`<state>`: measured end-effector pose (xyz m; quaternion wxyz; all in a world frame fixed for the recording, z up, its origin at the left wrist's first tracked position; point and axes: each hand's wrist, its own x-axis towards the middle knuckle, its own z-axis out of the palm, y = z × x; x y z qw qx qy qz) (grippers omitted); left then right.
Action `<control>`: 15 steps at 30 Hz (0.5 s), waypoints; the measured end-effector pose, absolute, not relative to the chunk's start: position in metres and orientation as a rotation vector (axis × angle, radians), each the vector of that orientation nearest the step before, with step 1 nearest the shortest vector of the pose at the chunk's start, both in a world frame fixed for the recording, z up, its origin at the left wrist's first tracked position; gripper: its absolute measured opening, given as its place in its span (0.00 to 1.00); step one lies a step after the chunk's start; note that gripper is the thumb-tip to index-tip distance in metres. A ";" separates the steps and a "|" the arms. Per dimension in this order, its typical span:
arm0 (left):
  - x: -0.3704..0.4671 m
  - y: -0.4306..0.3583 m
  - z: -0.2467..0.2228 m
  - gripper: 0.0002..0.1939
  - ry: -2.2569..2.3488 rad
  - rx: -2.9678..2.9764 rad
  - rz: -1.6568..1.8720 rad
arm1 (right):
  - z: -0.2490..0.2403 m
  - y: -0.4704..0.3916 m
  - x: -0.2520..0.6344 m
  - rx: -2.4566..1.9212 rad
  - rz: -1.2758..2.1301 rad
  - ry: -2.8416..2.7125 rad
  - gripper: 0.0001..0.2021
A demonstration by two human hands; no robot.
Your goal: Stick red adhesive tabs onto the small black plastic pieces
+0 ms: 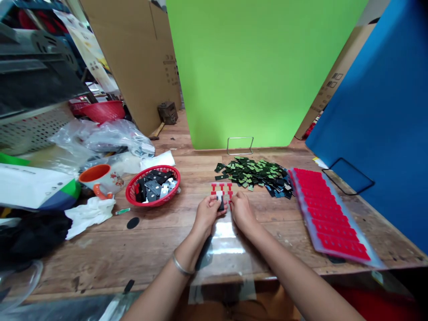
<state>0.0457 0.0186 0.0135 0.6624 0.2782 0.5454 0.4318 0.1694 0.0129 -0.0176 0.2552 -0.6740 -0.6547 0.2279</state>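
Note:
My left hand (pixel 207 211) is closed around a small flat black piece (pixel 221 204) with a white part (pixel 219 195) at its upper end. Close beside it, my right hand (pixel 243 211) has thumb and fingers pinched together next to a red T-shaped piece (pixel 230 194); what sits between the fingertips is too small to make out. Several more red T-shaped pieces (pixel 221 185) lie in rows just beyond both hands. Under the hands, a clear plastic sheet (pixel 223 255) covers the wood and hangs over the front edge.
A pile of dark and green flat pieces (pixel 256 171) lies beyond my right hand. Rows of red pieces (pixel 329 209) rest on a plastic sheet at right. Leftward stand a red basket (pixel 133 201) of black and white parts and an orange-rimmed mug (pixel 110 178). Green (pixel 264 71) and blue (pixel 377 129) boards rise behind.

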 end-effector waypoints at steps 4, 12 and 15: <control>0.049 0.022 0.003 0.04 1.268 0.635 0.984 | -0.017 0.015 0.167 -1.884 0.574 -1.811 0.07; 0.047 0.026 -0.006 0.04 1.305 0.611 0.977 | -0.017 0.016 0.176 -1.784 0.549 -1.824 0.07; 0.046 0.026 -0.007 0.04 1.312 0.604 0.971 | -0.020 0.007 0.182 -1.621 0.595 -1.752 0.06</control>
